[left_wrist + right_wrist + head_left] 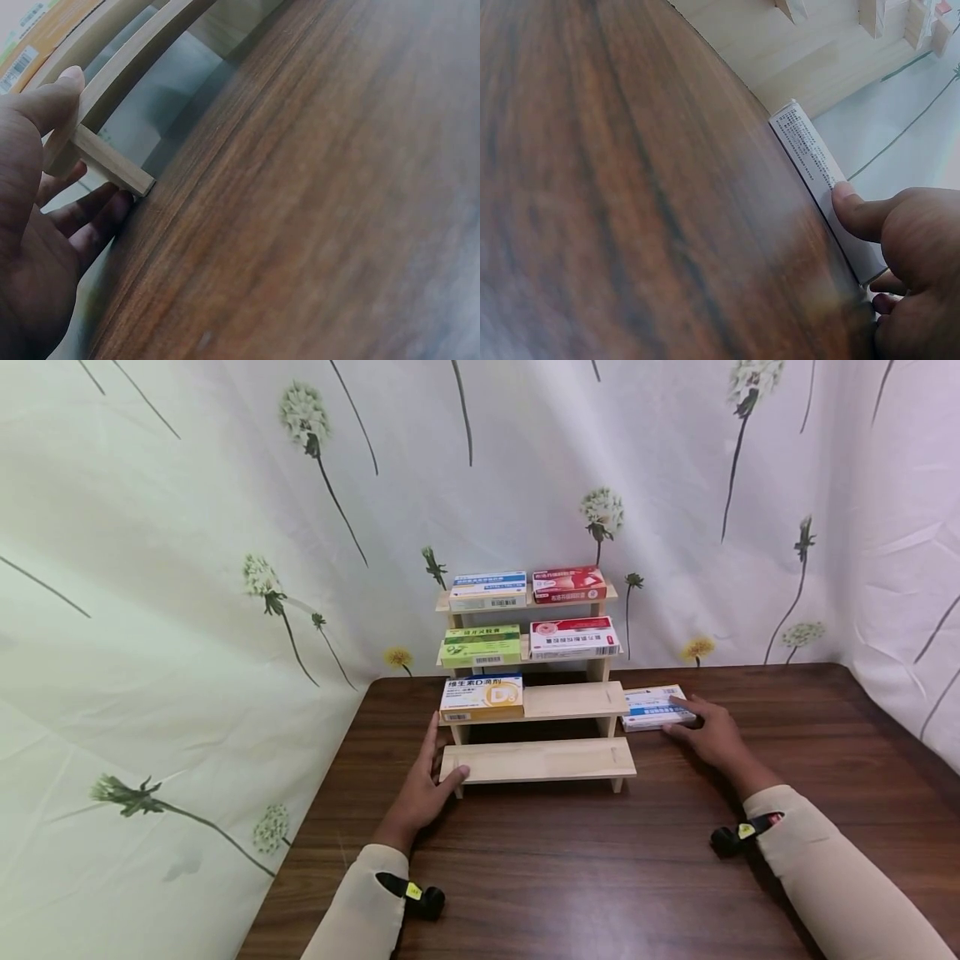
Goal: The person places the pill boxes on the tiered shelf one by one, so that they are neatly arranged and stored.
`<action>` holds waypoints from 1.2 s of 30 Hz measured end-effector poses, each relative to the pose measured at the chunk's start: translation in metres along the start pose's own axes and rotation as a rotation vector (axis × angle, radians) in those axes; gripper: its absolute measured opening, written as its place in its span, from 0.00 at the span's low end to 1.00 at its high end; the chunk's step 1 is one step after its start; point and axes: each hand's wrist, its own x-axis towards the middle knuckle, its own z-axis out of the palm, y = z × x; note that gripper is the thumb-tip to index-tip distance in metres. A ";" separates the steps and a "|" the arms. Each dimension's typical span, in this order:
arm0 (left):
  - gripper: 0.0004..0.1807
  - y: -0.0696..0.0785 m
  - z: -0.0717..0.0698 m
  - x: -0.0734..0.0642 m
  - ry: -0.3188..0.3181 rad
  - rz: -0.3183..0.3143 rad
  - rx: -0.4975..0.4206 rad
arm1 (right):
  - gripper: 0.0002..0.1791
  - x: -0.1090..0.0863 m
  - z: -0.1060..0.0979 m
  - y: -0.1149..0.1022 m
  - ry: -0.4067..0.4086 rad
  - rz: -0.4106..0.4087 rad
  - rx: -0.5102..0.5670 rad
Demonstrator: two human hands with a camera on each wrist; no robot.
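A stepped wooden display rack stands on the table with medicine boxes on its upper tiers. My left hand holds the rack's left end: in the left wrist view the thumb lies on the edge of a board and the fingers reach past the side leg. To the right of the rack, a white and blue medicine box lies on the table. My right hand pinches its right end. In the right wrist view the thumb presses the printed side of the box.
A yellow-white vitamin D box, a green box, a red-white box, a blue-white box and a red box sit on the tiers. Behind the brown table hangs a flowered white cloth.
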 end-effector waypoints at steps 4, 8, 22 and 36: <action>0.58 0.000 0.000 0.000 -0.005 0.006 0.001 | 0.36 0.000 0.000 0.001 -0.001 0.004 0.008; 0.57 0.000 0.000 0.001 -0.009 0.016 0.001 | 0.35 -0.001 0.000 0.000 0.005 0.005 0.012; 0.58 -0.001 0.000 0.000 -0.009 0.007 -0.010 | 0.31 -0.001 0.001 -0.001 0.015 0.004 -0.007; 0.58 0.000 0.000 0.000 -0.010 0.007 -0.007 | 0.31 -0.002 0.001 -0.002 0.031 0.014 0.007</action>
